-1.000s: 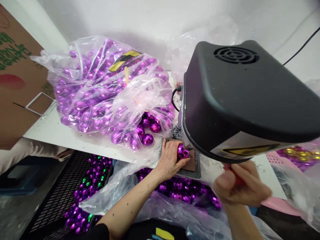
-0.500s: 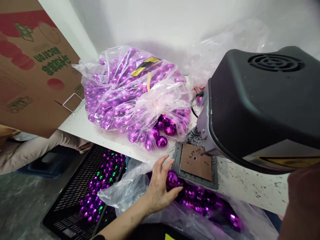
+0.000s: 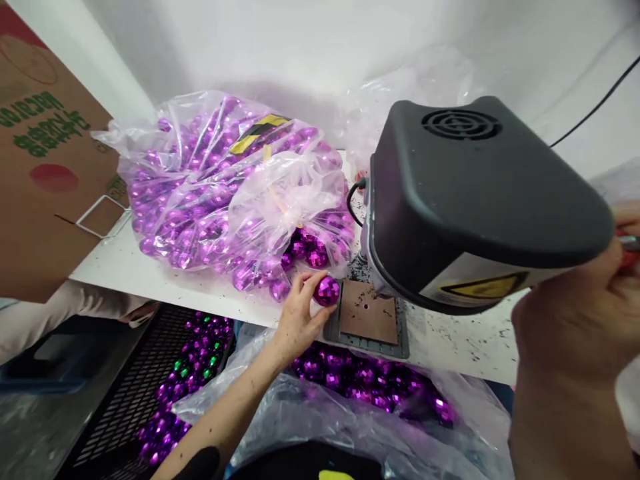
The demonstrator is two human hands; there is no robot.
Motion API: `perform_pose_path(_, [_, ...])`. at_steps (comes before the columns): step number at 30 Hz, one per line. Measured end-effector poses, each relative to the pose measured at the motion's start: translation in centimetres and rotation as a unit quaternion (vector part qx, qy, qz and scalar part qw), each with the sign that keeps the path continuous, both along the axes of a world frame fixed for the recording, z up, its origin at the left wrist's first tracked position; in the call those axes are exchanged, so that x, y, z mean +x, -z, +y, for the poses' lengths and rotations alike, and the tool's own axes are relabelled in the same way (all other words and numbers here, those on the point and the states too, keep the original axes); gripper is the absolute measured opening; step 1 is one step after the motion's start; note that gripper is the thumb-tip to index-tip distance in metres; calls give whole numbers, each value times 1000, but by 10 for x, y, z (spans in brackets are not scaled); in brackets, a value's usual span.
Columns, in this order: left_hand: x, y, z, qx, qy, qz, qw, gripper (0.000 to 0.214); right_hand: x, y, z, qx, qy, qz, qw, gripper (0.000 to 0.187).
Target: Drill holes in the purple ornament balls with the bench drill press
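A shiny purple faceted ball point(image 3: 326, 291) is pinched between the thumb and fingers of my left hand point(image 3: 296, 317), at the left edge of the machine's base plate. On that plate lies a brown square pad point(image 3: 369, 312) with a small hole in it. At the right, my right hand point(image 3: 575, 320) is closed around a lever point(image 3: 628, 244) with a bit of red on it, beside the black machine head point(image 3: 465, 193). Part of its grip runs out of view. Below the pad, an open clear bag point(image 3: 320, 413) holds several more purple balls point(image 3: 365, 380).
A big clear bag point(image 3: 200, 187) of purple balls fills the back left of the white table point(image 3: 165, 277). Below stands a black crate point(image 3: 115, 380) with purple and green balls. A cardboard box point(image 3: 45, 227) is at far left, above another person's leg point(image 3: 55, 313).
My left hand has gone from open above the lower bag to pinching a purple ball by the plate. The view has turned right, bringing more of my right hand and the lever into sight.
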State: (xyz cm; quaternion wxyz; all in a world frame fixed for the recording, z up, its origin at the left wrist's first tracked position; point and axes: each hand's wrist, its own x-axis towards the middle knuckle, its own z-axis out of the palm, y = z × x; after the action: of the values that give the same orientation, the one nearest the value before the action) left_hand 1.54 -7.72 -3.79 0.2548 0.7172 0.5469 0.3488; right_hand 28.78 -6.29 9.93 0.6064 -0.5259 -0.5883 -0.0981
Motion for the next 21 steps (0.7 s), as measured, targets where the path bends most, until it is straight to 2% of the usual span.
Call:
perform_pose_path(2, [14, -1, -5, -94, 77, -135, 983, 60, -3, -5, 5, 6, -5, -10, 1000, 37])
perform_pose_path(4, [26, 3, -3, -182, 125, -231, 948, 62, -4, -9, 9, 7, -6, -12, 1000, 36])
perform_pose_path(6, [34, 7, 2, -233, 140, -275, 922, 60, -5, -12, 12, -2, -13, -8, 1000, 37])
perform_pose_path(7, [37, 9, 5, -241, 137, -274, 921, 57, -5, -13, 13, -6, -18, -4, 1000, 37])
perform_pose_path(9, [42, 9, 8, -228, 119, -230, 939, 50, -4, -15, 14, -15, -28, 3, 999, 39])
perform_pose_path(13, [50, 0, 6, -160, 100, -71, 979, 42, -5, -17, 15, -27, -31, 13, 999, 43])
perform_pose_path(17, [64, -6, 1, -91, 106, 39, 989, 43, -6, -18, 15, -38, -27, 22, 999, 42])
perform_pose_path(21, [79, 8, 2, -33, 66, 82, 994, 40, -5, -19, 16, -46, -26, 26, 998, 35])
